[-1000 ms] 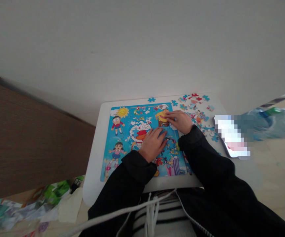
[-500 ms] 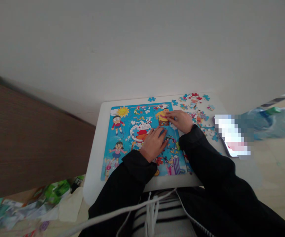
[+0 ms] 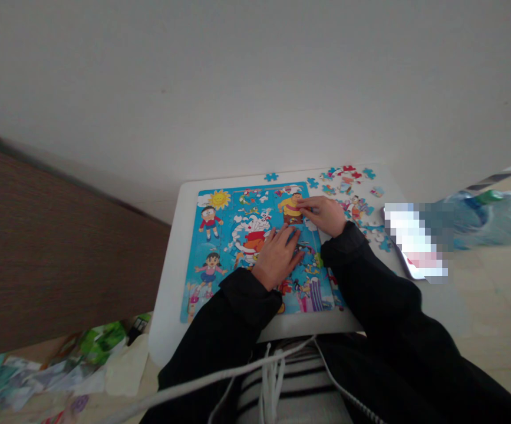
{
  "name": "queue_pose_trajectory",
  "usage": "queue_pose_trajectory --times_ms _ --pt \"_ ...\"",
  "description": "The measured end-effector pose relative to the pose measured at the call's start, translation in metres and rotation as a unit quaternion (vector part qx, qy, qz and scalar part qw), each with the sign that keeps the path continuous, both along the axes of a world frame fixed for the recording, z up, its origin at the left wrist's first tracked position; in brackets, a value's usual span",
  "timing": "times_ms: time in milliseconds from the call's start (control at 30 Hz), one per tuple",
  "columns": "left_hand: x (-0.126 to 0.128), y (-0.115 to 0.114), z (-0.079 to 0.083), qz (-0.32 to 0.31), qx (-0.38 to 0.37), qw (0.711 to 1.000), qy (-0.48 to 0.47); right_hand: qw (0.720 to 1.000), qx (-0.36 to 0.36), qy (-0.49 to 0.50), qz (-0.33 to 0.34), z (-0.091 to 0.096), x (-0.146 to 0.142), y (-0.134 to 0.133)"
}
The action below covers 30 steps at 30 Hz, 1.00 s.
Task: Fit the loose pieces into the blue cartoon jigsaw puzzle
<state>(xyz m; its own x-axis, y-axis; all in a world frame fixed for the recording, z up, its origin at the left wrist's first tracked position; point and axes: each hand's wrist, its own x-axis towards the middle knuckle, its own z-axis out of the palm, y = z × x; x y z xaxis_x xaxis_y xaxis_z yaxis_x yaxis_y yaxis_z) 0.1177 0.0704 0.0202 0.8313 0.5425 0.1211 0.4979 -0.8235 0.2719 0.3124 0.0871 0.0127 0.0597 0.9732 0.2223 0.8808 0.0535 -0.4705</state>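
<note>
White tabletop (image 3: 171, 277) w/ a cartoon jigsaw board (image 3: 237, 247) on it, loose pcs (image 3: 348, 188) scattered past the board's right edge, one stray pc (image 3: 271, 176) above it, and a pixelated flat object (image 3: 409, 241) near the right edge.

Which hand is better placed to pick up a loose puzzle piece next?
Probably the right hand: it rests at the right edge of the puzzle board, close to the loose pieces. The left hand lies farther away, near the board's middle.
</note>
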Motion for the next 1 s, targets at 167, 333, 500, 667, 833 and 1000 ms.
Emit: queue_pose_trajectory --times_ms 167,333,500,667,833,1000 --pt "-0.002 0.001 0.0 0.034 0.008 0.999 -0.006 1.0 0.01 0.014 0.022 0.0 0.001 -0.001" --pt "-0.004 0.002 0.0 0.056 0.015 0.998 -0.013 0.998 0.014 0.014 0.061 0.002 0.002 -0.001" --pt "-0.005 0.001 -0.002 0.073 0.043 0.996 -0.024 0.998 0.025 0.014 0.064 0.001 0.002 0.0" --pt "-0.006 0.006 -0.004 0.121 0.079 0.987 -0.069 0.998 0.029 0.016 0.062 0.0 0.002 0.0" --pt "-0.003 0.012 -0.001 0.165 0.065 0.982 -0.061 0.999 0.022 0.012 0.043 0.002 -0.001 -0.002" --pt "0.004 0.014 0.002 0.182 0.044 0.982 -0.026 1.0 0.004 0.006 0.026 0.004 -0.002 -0.003"
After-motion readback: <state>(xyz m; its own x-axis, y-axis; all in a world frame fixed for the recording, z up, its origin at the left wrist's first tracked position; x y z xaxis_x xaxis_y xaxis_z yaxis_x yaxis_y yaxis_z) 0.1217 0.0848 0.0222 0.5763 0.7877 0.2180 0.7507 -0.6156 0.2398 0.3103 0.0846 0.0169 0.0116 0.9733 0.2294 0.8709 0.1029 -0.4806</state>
